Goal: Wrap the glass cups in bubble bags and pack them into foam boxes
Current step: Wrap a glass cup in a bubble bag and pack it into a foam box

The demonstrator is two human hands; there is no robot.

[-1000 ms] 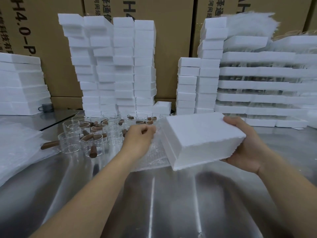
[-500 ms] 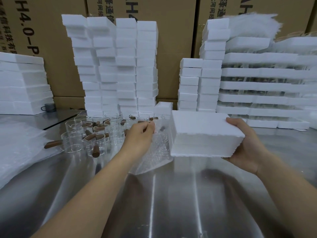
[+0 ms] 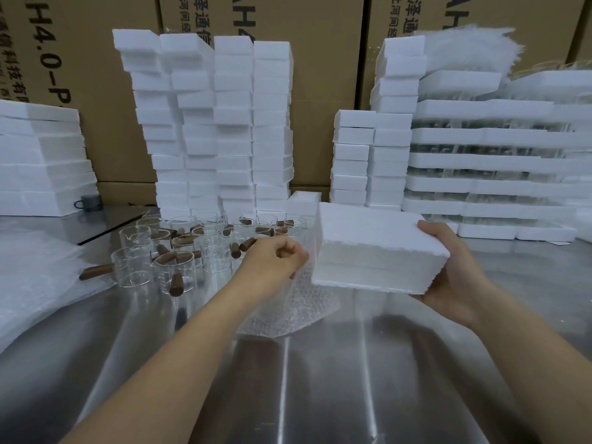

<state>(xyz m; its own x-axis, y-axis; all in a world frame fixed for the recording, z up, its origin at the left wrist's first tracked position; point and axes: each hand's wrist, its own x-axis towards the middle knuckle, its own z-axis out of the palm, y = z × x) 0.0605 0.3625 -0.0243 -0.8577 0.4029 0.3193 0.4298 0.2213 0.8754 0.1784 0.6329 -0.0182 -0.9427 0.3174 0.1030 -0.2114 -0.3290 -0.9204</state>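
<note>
My right hand [image 3: 448,267] grips a closed white foam box [image 3: 374,248] by its right end and holds it above the steel table [image 3: 320,379]. My left hand [image 3: 275,261] pinches the top edge of a clear bubble bag [image 3: 298,306]; the bag hangs down to the table just left of and under the box. Whether anything is inside the bag, I cannot tell. Several glass cups with brown wooden handles [image 3: 173,267] stand in a cluster on the table to the left of my left hand.
Tall stacks of white foam boxes [image 3: 217,123] line the back, with shorter stacks [image 3: 371,155] and flat foam trays [image 3: 496,161] at the right and more foam [image 3: 41,161] at the left. A pile of bubble bags [image 3: 35,277] lies at the left edge. Cardboard cartons [image 3: 320,75] form the backdrop.
The foam box has tilted from slanted to nearly level and shifted slightly right. My left hand lifted the bubble bag's edge a little, close to the box's left end.
</note>
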